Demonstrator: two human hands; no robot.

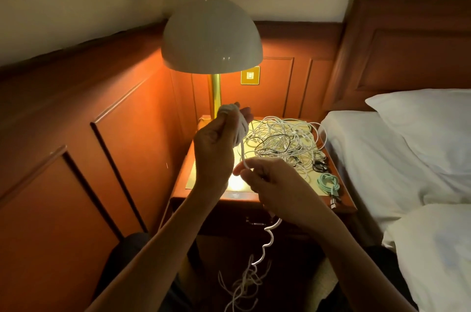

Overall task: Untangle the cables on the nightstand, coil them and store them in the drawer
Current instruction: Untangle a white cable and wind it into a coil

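Two hands up in front of the nightstand (342, 203), apart from each other, both on one white cable (242, 153). Left hand (212, 146) is raised, fingers curled, with several wraps of the cable wound round them as a small coil at the fingertips. Right hand (277, 186) is lower and to its right, thumb and forefinger pinching the same cable just under the coil.

Between the hands the cable is taut, long axis near vertical, leaning slightly toward the right hand. Below the right hand it drops in kinked curls toward the person and ends in a loose heap between the forearms. Free end not discernible.

Beyond the right hand: tangle of cables (283, 140) on the nightstand top, mostly white with a few black strands, no single direction. Right of the right hand: small coiled black cable (319, 165). Nearer than that is a bundled mint cable (330, 183), long axis running far to near, plug end toward the nightstand's front edge.

Behind the left hand: lit lamp (211, 36) with a brass stem. Far right of both hands: bed (369, 158) with a white pillow (420, 120).
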